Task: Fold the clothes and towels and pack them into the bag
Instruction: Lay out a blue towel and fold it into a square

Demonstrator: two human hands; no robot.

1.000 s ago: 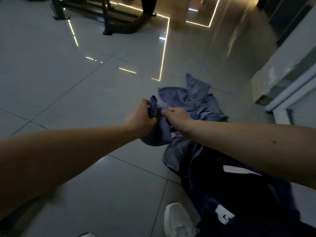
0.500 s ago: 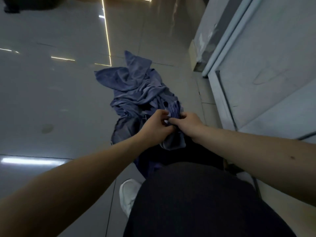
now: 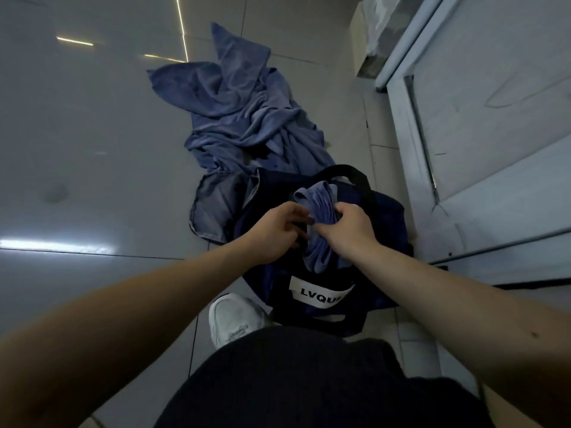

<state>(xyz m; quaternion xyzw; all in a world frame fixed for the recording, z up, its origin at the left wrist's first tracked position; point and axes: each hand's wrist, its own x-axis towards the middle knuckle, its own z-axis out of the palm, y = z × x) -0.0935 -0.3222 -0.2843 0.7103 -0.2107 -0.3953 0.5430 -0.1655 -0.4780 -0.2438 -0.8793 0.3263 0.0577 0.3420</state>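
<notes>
Both hands were close together over the open dark bag (image 3: 383, 217); right hand (image 3: 350, 231) gripped the folded blue towel (image 3: 318, 208); left hand (image 3: 276, 231) pinched its left edge, fingers curled; the towel hung above the bag mouth; unfolded blue cloths (image 3: 241, 112) and a denim garment (image 3: 216, 202) lay on the tiled floor (image 3: 92, 134) beyond.

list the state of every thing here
towel, folded, gripped by right hand over the bag
bag, open, on the floor
pile, crumpled, unfolded on the floor
jeans, unfolded, flat beside the bag
left hand, against the towel, grip unclear
right hand, fingers curled round the towel
</notes>
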